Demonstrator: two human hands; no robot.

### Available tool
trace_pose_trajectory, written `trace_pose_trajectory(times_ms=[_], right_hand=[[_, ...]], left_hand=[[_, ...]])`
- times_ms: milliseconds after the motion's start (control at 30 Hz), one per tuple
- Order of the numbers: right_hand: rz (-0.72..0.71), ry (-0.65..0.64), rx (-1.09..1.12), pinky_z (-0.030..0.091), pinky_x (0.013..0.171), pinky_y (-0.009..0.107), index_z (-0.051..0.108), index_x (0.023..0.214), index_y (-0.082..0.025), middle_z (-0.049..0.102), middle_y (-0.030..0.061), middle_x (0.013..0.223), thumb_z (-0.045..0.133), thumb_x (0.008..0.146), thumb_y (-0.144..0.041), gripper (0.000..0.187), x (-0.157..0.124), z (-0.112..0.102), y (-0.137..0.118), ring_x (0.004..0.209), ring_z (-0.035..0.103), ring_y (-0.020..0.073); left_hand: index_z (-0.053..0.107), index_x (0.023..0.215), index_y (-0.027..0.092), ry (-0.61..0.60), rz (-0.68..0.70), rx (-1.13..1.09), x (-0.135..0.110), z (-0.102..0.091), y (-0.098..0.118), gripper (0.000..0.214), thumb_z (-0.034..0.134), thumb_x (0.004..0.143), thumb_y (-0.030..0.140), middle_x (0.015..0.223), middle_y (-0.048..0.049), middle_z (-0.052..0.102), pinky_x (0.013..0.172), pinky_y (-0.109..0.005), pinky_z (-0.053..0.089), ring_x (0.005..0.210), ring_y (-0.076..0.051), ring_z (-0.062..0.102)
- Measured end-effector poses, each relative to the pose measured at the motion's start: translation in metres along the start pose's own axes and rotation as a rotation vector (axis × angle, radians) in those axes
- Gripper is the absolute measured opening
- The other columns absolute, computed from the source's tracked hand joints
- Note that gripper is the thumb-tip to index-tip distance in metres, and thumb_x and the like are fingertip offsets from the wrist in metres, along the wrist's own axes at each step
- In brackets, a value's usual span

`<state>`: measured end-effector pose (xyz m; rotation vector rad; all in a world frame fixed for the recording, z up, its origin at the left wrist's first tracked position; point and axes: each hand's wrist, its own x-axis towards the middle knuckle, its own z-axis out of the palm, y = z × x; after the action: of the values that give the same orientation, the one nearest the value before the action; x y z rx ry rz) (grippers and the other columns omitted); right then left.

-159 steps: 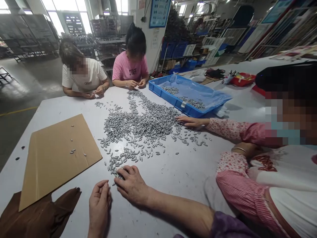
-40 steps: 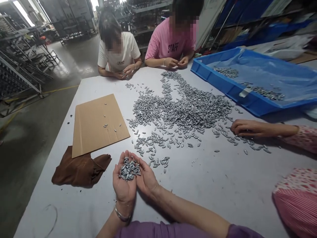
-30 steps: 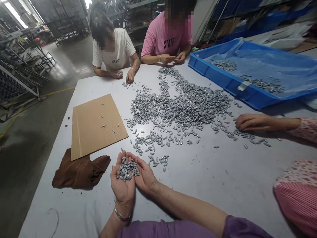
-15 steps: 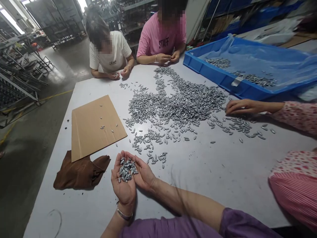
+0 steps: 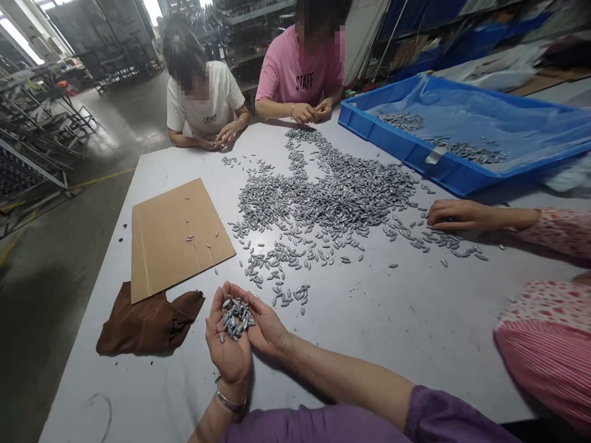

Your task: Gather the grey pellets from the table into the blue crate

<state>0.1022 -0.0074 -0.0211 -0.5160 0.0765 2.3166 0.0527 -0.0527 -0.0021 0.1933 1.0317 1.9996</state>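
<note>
My left hand [image 5: 232, 360], with a metal bangle on the wrist, is palm up and cupped around a small heap of silvery grey, spindle-shaped metal pieces [image 5: 237, 319]. Pressed against its side, my right hand [image 5: 266, 328] is cupped too and closes off the right edge of the heap. Both hands are just above the near part of the white table. Beyond the fingertips, a loose trail of the same pieces [image 5: 290, 295] leads to a large spread pile [image 5: 341, 191].
To the left lie a cardboard sheet [image 5: 180, 240] with a few pieces on it and a brown cloth [image 5: 148, 323]. A blue tray [image 5: 388, 132] lined with plastic holds more pieces. Two people sit across the white table [image 5: 369, 332]; another person's hand [image 5: 455, 214] reaches in from the right.
The heap in my cupped hands has shifted slightly; my hands stay together. At the right, the co-worker's hand has come down over the scattered pieces. The white-shirted person's hands have drawn closer together.
</note>
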Motion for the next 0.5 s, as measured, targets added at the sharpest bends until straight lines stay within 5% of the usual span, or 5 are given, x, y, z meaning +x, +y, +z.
trace_pose_trajectory(times_ms=[500], right_hand=[[0.084, -0.007, 0.066, 0.048, 0.109, 0.032, 0.075, 0.109, -0.014, 0.076, 0.0073, 0.115, 0.069, 0.089, -0.025, 0.024, 0.0002, 0.003, -0.0042, 0.114, 0.068, 0.0183]], left_hand=[[0.073, 0.122, 0.018, -0.071, 0.124, 0.106, 0.0, 0.0001, 0.0011, 0.053, 0.045, 0.097, 0.056, 0.139, -0.013, 0.065, 0.121, -0.044, 0.032, 0.139, -0.03, 0.05]])
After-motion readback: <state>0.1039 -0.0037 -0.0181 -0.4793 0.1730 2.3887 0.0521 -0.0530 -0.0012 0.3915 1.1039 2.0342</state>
